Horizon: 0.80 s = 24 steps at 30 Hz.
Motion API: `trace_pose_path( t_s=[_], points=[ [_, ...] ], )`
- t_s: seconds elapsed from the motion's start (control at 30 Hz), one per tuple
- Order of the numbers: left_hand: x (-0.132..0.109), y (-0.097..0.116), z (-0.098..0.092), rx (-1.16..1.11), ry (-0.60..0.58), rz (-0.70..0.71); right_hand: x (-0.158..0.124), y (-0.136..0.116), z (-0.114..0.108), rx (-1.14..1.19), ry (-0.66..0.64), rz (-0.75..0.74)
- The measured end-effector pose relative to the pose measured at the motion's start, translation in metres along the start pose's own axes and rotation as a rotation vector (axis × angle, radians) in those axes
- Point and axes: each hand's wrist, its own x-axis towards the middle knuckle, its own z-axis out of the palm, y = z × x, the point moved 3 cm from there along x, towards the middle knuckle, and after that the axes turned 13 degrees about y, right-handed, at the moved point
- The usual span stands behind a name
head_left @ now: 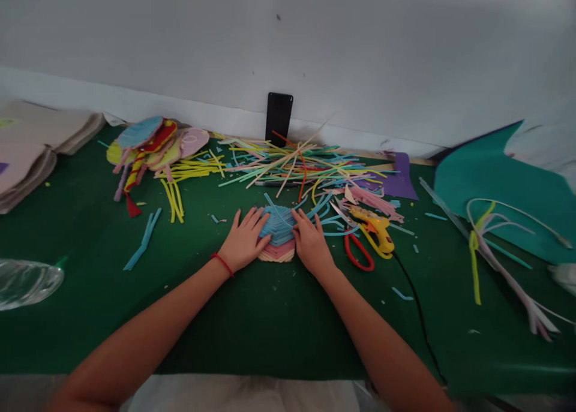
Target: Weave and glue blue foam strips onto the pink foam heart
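A rounded craft piece (278, 227) of blue, pink and cream strips, which look like pipe cleaners in a V pattern, lies flat on the green table. My left hand (245, 235) rests on its left edge, fingers spread and stretched out. On the right edge lies my right hand (312, 241), its fingers extended over the blue part. Loose blue strips (330, 220) fan out beyond the right fingers. Just right of that hand are red-handled scissors (359, 253) and a yellow glue gun (380, 232) with a black cord.
A heap of coloured strips (288, 166) lies behind the piece, before an upright black phone (279, 118). Finished-looking colourful shapes (150, 145) are piled at back left. A clear bottle (27, 284) lies left; teal sheet (499, 190) and bundled strips (499, 259) are right.
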Motion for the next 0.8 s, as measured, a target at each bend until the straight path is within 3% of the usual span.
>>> trace_pose_path(
  t_s=[0.27, 0.53, 0.7, 0.8],
  points=[
    [0.0, 0.003, -0.009, 0.02, 0.014, 0.014, -0.004, 0.005, 0.001, 0.02, -0.051, 0.051],
    [-0.019, 0.016, -0.017, 0.1, 0.054, -0.046, -0.004, 0.006, -0.002, 0.042, -0.033, 0.035],
    [-0.02, 0.014, -0.022, 0.029, 0.082, -0.045, -0.005, 0.001, -0.022, 0.094, 0.082, -0.046],
    [-0.02, 0.012, -0.034, -0.174, 0.156, -0.074, -0.008, -0.005, -0.038, 0.137, 0.119, -0.083]
  ],
)
